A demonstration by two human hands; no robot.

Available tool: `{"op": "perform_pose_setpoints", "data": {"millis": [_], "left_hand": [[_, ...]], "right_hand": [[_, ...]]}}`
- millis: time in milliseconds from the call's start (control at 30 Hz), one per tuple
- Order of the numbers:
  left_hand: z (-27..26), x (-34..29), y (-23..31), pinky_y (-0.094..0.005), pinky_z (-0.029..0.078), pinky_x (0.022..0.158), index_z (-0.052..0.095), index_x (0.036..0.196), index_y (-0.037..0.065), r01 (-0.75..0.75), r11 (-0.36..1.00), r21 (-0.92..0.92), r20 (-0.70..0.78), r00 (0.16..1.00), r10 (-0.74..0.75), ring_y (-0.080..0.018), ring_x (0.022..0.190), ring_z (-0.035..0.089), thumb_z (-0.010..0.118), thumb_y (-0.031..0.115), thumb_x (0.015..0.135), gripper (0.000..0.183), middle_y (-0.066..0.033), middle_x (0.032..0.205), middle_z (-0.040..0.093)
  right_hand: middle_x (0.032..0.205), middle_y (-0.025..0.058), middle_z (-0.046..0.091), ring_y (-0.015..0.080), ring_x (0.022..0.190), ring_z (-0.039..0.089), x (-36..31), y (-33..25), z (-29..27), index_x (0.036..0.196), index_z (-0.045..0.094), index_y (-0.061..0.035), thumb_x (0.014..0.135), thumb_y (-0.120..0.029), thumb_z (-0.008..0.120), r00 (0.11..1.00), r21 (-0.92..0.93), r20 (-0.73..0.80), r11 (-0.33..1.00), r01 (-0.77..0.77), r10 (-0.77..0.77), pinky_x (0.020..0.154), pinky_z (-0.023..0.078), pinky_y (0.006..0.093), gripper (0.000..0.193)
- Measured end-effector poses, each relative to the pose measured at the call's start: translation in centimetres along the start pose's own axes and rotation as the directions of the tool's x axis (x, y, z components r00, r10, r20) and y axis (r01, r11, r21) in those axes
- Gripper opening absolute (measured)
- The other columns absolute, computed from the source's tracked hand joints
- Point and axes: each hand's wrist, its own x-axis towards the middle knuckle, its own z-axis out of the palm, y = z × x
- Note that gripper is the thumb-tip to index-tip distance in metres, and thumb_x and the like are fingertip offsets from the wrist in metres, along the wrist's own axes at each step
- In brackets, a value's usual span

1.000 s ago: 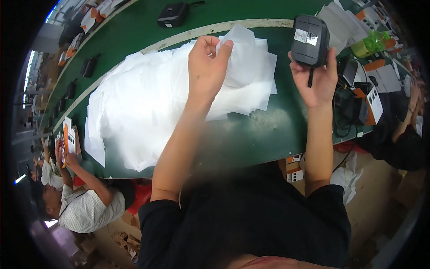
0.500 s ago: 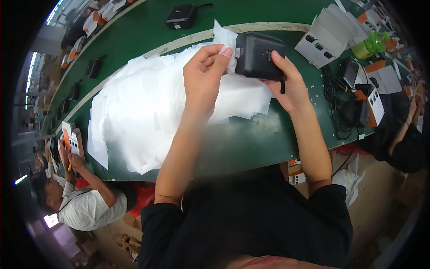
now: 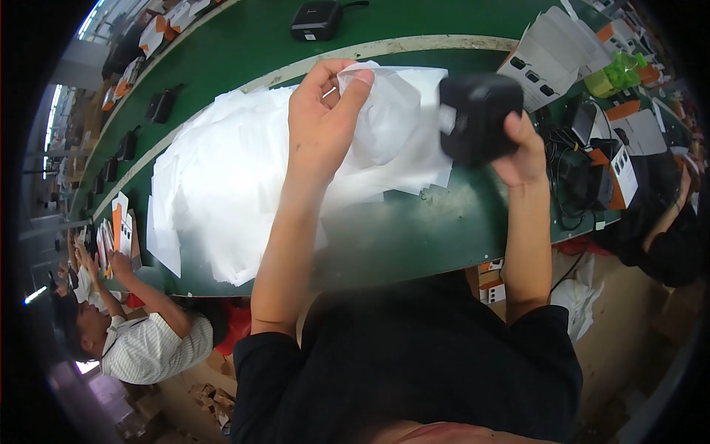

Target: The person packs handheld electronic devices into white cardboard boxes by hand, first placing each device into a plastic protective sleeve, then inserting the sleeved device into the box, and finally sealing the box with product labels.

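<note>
My left hand is closed, pinching the upper edge of a thin translucent white sleeve between thumb and fingers. The sleeve hangs crumpled and partly puffed over a wide heap of white sleeves on the table. My right hand grips a black rounded box-shaped device from its right side, the thumb on the upper face. Motion blurs the device, and a small pale patch shows on its left edge. Device and sleeve are apart.
Similar black devices with straps, such as one, sit along the green table beyond a pale strip. At right are an open white carton, a green bottle and black cables. A co-worker handles cartons at left.
My right hand has moved right with the black device, drawing it away from the sleeve. My left hand has shifted slightly left, and the sleeve now hangs more spread out.
</note>
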Motion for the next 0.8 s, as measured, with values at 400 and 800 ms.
{"op": "perform_pose_setpoints", "data": {"millis": [400,800], "left_hand": [[-0.2,-4.3,-0.3,-0.026,0.047,0.063,0.061,0.102,-0.002,0.028,0.939,0.343,0.019,0.999,-0.037,-0.0108,0.066,0.057,0.069,0.006,0.088,0.017,-0.0036,0.082,0.063],[0.6,-5.0,-1.9,-0.0371,0.052,0.063,0.059,0.103,0.002,-0.219,0.83,0.513,-0.084,0.949,0.302,-0.0298,0.069,0.067,0.062,-0.001,0.089,0.015,-0.0159,0.081,0.066]], "right_hand": [[0.1,0.007,0.073,0.0121,0.089,0.067,2.5,2.6,5.1,0.111,0.069,0.0022,0.074,-0.016,0.089,0.996,-0.459,-0.094,0.887,-0.049,0.006,0.084,0.054,0.0263,0.046],[0.093,0.0079,0.073,0.0126,0.083,0.068,2.0,0.5,5.2,0.107,0.069,0.004,0.07,-0.02,0.091,0.994,-0.759,-0.112,0.644,-0.093,0.012,0.076,0.056,0.027,0.049]]}}
